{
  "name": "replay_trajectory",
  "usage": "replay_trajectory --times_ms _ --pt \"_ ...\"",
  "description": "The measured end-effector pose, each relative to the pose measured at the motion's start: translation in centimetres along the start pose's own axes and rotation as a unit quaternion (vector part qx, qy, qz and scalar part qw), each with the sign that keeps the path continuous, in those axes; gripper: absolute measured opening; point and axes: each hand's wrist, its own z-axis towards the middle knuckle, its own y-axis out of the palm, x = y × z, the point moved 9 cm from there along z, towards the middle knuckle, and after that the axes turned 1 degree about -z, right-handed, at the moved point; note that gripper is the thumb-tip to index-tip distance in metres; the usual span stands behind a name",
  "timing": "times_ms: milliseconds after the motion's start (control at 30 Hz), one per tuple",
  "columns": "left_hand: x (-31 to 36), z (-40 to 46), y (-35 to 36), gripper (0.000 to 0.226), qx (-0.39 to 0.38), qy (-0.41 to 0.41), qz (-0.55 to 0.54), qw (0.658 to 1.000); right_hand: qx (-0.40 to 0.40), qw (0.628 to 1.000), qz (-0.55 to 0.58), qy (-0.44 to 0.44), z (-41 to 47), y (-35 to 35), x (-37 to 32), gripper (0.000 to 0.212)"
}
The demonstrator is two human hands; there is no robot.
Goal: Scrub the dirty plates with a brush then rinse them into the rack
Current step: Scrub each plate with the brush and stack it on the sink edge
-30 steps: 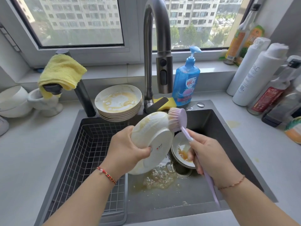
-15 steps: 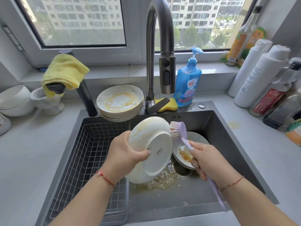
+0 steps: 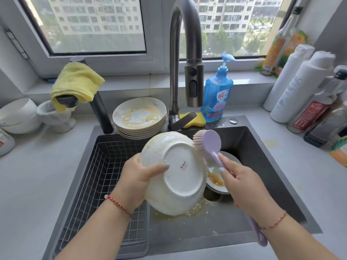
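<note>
I held the plate (image 3: pixel 174 173) tilted over the sink (image 3: pixel 262 166), its white underside facing me, with yellowish smears around its outer wall. My left hand (image 3: pixel 139 179) gripped its left edge, thumb lying across the base ring and the other fingers hidden behind. My right hand (image 3: pixel 244 186) was curled round the lilac handle of the brush (image 3: pixel 206 142), whose bristles pressed against the plate's upper right rim; the handle's loop end stuck out below my wrist. Just behind the held plate, low in the basin, lay another dirty plate (image 3: pixel 217 182) with orange sauce in it, partly covered by my right hand and the first plate. Food scraps (image 3: pixel 195 210) lay on the sink floor near the drain (image 3: pixel 213 197). The wire rack (image 3: pixel 97 177) sat in the left part of the sink. A stack of dirty plates (image 3: pixel 139 118) stood on the sink's back edge, the top one pooled with yellow residue. The tap (image 3: pixel 185 59) arched above it all, a yellow sponge (image 3: pixel 197 120) lay at its base, and a blue soap bottle (image 3: pixel 217 91) stood just beside that. A yellow cloth (image 3: pixel 77 84) hung over a dark spout at the back left, with white bowls (image 3: pixel 16 115) further left on the bench (image 3: pixel 37 175). Several bottles (image 3: pixel 300 87) stood together at the right.
</note>
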Motion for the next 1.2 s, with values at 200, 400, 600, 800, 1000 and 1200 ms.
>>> replay_trajectory --times_ms 200,400,600,800,1000,1200 --pt "-0.7 0.3 1.1 0.065 -0.055 -0.016 -0.089 0.994 -0.020 0.994 -0.054 -0.095 -1.8 2.6 -2.8 0.051" --pt "-0.3 0.7 0.3 0.087 -0.051 0.004 -0.105 0.993 -0.060 0.990 -0.093 -0.088 -4.1 4.0 -1.8 0.055" --pt "-0.2 0.6 0.7 0.071 -0.047 0.016 -0.078 0.996 -0.024 0.991 -0.105 -0.074 -1.3 2.3 -1.8 0.051" --pt "0.9 1.2 0.3 0.081 -0.027 0.035 -0.072 0.996 -0.013 0.987 -0.126 -0.100 -1.6 2.4 -3.4 0.051" --pt "1.1 1.4 -0.5 0.080 0.003 0.046 -0.109 0.993 -0.073 0.987 -0.135 -0.036 -3.1 2.9 -2.2 0.050" --pt "1.3 1.4 -0.9 0.079 0.015 0.056 -0.095 0.994 -0.119 0.984 -0.121 -0.048 -4.4 3.9 -2.9 0.049"
